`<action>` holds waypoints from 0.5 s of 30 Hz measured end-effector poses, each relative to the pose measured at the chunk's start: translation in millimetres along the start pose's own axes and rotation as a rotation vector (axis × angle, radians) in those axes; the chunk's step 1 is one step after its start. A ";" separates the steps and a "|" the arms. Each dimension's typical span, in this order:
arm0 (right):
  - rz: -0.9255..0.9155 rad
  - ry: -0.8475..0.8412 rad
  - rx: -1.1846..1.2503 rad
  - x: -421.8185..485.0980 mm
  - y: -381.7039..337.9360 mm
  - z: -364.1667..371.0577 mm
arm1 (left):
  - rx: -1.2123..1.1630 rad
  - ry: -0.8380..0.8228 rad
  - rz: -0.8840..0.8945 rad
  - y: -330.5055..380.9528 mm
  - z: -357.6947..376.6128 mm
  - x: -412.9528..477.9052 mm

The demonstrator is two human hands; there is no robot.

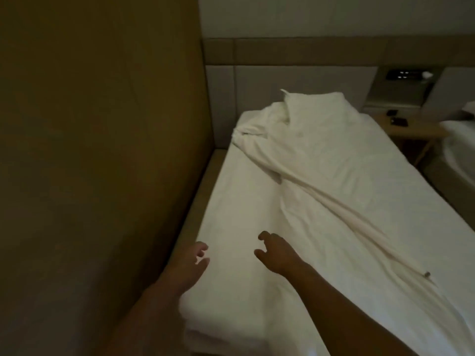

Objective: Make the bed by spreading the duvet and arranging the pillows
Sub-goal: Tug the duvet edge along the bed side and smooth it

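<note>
A white duvet (329, 176) lies rumpled across the single bed (231, 201), bunched in a diagonal ridge from the far left to the near right. A white pillow (316, 104) leans against the padded headboard (295, 80), partly under the duvet's top end. My left hand (191, 260) hovers over the bed's near left edge, fingers loosely curled and holding nothing. My right hand (276, 251) reaches over the flat white cover a little to the right, fingers loosely curled, nothing in its grip.
A tall brown wall panel (102, 150) runs close along the bed's left side, leaving a narrow gap. A wooden bedside table (411, 129) with small dark items stands at the far right, below a wall control panel (403, 74). A second bed's edge (460, 140) shows at the right.
</note>
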State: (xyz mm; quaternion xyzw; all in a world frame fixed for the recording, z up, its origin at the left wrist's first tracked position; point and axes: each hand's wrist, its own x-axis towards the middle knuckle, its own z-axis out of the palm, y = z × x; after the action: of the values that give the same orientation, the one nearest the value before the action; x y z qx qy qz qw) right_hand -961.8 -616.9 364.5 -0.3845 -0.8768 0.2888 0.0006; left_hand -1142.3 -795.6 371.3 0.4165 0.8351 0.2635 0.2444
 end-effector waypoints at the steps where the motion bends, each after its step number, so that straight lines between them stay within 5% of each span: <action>1: -0.033 -0.010 -0.002 4.3 -36.4 9.6 | 0.028 0.020 -0.035 -19.1 -27.2 -14.4; 7: -0.161 -0.049 -0.032 28.3 -190.7 50.4 | 0.245 0.056 -0.089 -105.1 -140.5 -67.8; 15: -0.133 -0.060 -0.051 97.8 -244.1 75.7 | 0.273 0.085 -0.118 -157.0 -213.1 -9.0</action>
State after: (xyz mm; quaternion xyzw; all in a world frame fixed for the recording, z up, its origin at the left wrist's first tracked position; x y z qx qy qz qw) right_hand -1212.0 -720.4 403.6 -0.3165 -0.9070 0.2773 -0.0161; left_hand -1360.3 -934.2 430.0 0.3846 0.8957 0.1504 0.1649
